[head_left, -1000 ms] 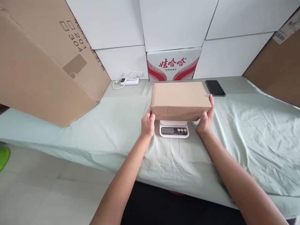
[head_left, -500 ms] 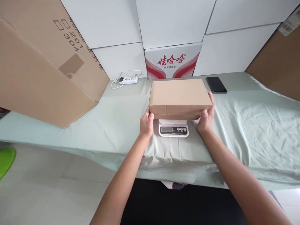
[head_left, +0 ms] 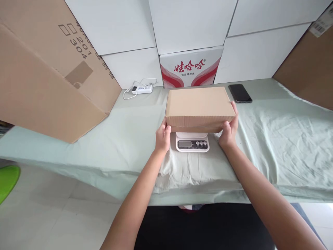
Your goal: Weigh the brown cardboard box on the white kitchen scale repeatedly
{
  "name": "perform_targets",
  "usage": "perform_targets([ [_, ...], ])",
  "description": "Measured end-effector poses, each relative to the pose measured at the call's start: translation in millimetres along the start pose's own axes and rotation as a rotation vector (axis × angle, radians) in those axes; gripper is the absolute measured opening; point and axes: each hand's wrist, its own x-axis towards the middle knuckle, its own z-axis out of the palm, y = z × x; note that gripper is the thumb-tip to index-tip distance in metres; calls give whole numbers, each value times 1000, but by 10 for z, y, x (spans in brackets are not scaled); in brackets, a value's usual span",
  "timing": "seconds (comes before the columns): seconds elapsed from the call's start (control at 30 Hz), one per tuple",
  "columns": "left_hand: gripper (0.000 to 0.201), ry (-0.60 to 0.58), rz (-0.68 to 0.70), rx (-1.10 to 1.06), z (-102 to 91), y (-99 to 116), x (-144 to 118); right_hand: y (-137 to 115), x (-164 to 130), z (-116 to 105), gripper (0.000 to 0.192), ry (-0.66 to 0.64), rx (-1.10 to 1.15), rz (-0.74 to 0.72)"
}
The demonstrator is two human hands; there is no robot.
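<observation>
A closed brown cardboard box (head_left: 199, 104) sits level over a white digital kitchen scale (head_left: 192, 144). My left hand (head_left: 163, 136) grips the box's near left corner, thumb on the front face. At the right end, my right hand (head_left: 230, 130) holds the box with its thumb on the front and fingers along the side. The scale's display and buttons show in front of the box; its platform is mostly hidden underneath. Whether the box's full weight rests on the scale, I cannot tell.
A smartphone (head_left: 240, 93) lies right of the box on the green cloth (head_left: 125, 135). Behind stand white boxes and a red-and-white carton (head_left: 191, 67). A white power strip with a cable (head_left: 142, 89) lies back left. Large cardboard sheets (head_left: 52, 76) flank the table.
My hands and the box stay in the same place over the scale. Only the camera view has shifted slightly.
</observation>
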Motion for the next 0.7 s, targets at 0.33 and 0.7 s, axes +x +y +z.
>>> perform_targets([
  [0.33, 80, -26, -15, 11, 6, 33, -2, -6, -9, -1, 98, -4, 10, 2],
  [0.7, 66, -86, -95, -113, -91, 258, 406, -379, 509, -83, 85, -118, 29, 116],
])
